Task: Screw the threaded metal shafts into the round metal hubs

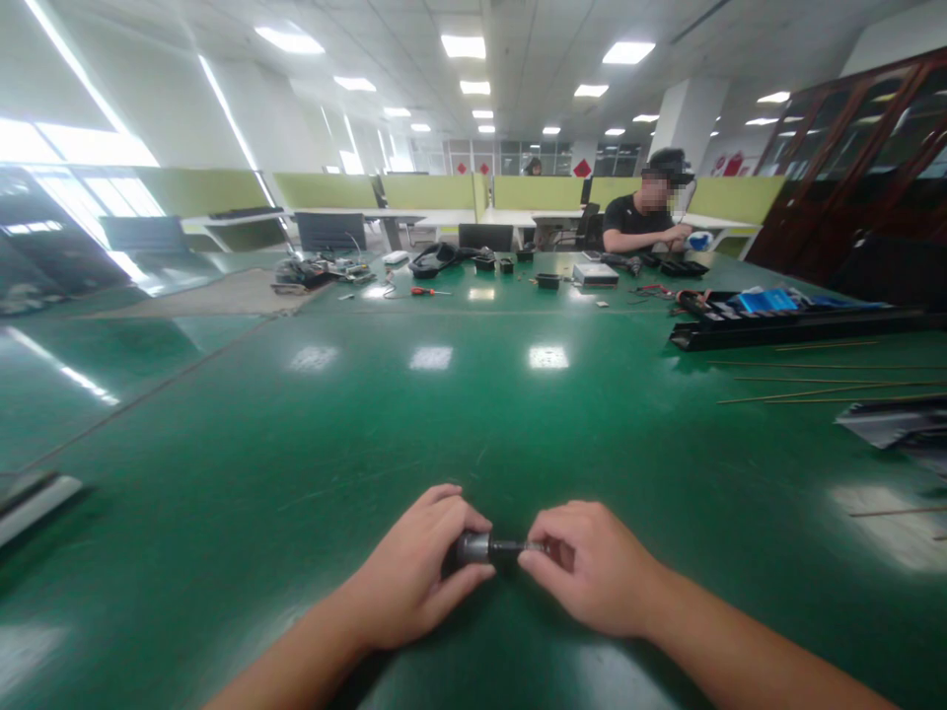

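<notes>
Low over the green table (414, 424), near its front, both hands hold one small tool-like piece. It is a grey metal cylinder (477, 547) with a thin dark shaft (507, 548) running out to the right. My left hand (414, 567) curls around the cylinder, thumb on the near side and fingers on the far side. At the other end, my right hand (592, 567) pinches the shaft between thumb and fingers. The shaft's tip is partly hidden by those fingers, and the cylinder's left end lies inside my left palm. I cannot tell the exact kind of piece.
A red-handled screwdriver (425, 291), a white box (596, 274) and several black parts lie toward the far edge. Thin rods (829, 383) and a long black channel (710, 333) are at right. A pale bar (36, 508) sits at left. Across the table, a person (643, 212) handles something.
</notes>
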